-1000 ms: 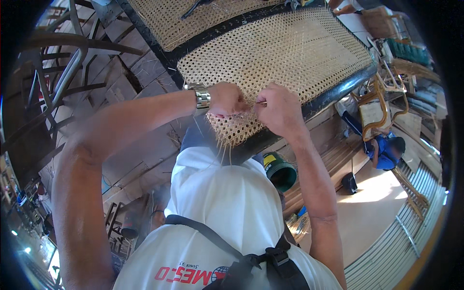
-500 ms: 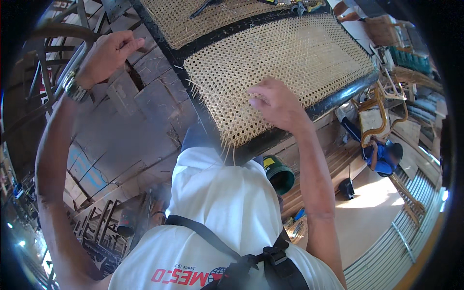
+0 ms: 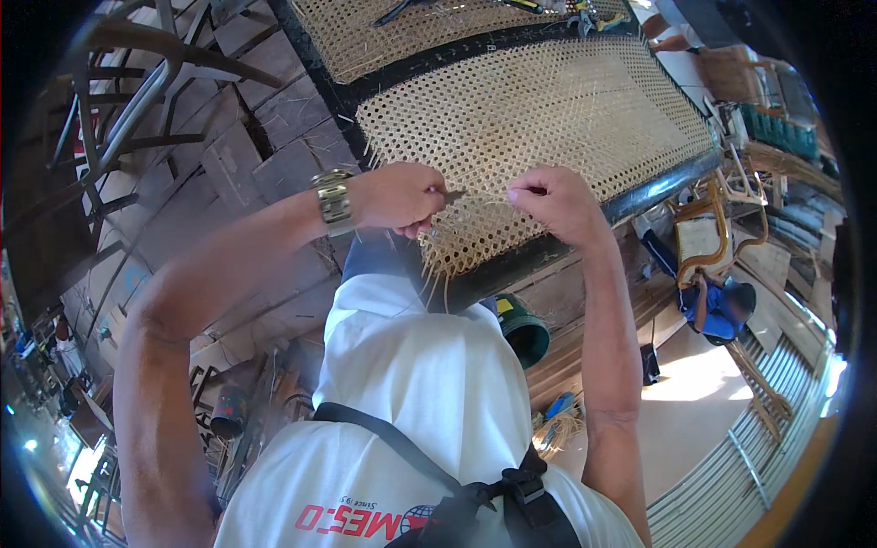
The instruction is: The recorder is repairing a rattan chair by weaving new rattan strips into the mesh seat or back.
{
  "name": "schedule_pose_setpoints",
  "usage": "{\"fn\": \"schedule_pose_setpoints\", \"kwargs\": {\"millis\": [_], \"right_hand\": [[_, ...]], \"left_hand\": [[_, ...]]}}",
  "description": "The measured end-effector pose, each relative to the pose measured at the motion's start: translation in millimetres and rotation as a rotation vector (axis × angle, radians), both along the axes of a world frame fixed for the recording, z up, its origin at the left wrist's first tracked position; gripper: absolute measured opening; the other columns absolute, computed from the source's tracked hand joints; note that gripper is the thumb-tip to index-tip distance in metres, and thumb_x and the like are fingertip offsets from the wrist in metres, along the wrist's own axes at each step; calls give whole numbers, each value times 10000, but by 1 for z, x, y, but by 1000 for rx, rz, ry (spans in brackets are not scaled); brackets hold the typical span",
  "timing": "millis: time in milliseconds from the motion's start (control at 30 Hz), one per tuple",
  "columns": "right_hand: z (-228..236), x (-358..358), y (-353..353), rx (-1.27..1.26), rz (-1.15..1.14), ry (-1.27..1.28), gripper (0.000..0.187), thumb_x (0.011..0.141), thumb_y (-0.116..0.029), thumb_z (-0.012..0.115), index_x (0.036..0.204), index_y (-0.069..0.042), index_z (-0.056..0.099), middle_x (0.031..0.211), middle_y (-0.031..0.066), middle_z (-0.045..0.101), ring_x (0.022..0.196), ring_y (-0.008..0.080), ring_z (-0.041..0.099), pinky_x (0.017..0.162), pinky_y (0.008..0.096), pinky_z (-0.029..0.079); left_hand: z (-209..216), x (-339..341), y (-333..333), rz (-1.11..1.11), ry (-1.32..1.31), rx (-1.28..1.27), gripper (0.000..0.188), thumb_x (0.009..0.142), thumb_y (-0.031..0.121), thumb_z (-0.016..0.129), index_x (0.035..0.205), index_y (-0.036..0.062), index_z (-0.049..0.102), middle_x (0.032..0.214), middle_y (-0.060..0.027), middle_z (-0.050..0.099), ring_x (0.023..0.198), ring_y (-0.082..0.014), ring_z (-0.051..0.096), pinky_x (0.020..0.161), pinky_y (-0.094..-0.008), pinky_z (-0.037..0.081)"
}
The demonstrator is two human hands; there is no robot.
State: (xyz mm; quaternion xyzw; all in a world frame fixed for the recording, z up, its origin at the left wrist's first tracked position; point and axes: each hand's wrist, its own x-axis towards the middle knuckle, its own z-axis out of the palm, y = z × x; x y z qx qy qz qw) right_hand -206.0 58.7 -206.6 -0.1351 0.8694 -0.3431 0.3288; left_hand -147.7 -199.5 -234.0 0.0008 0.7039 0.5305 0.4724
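Observation:
A woven cane panel (image 3: pixel 548 110) in a black wooden frame (image 3: pixel 658 190) lies in front of me. My left hand (image 3: pixel 395 197), with a metal-banded watch at the wrist, is closed over the panel's near left part. From its fingertips juts a small dark pointed tool (image 3: pixel 454 195), mostly hidden by the fingers. Just to the right, my right hand (image 3: pixel 559 206) pinches thumb against finger above the weave. A thin pale cane strand (image 3: pixel 493 197) runs from that pinch toward the left hand. Loose cane ends (image 3: pixel 437 281) hang over the frame's near corner.
Pliers (image 3: pixel 585 20) and other hand tools lie at the panel's far end. A dark green bucket (image 3: pixel 523 331) stands below the near edge. Wooden chair frames (image 3: pixel 137 100) crowd the left. At the right, a person in blue (image 3: pixel 726 306) sits by a curved wooden chair (image 3: pixel 708 233).
My left hand has swung in from the far left, off the panel, to the weave beside my right hand. The right hand has shifted slightly right and down.

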Motion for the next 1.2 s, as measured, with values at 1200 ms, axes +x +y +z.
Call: {"fn": "schedule_pose_setpoints", "kwargs": {"millis": [1200], "right_hand": [[-10,21,-25,185,119,200,219,782,-241,752,890,-50,737,836,145,704,772,295,696,704,384,536]], "left_hand": [[-23,-30,37,-127,-126,-150,505,995,470,554,705,66,645,645,-84,659,510,-140,593,435,-313,438]]}}
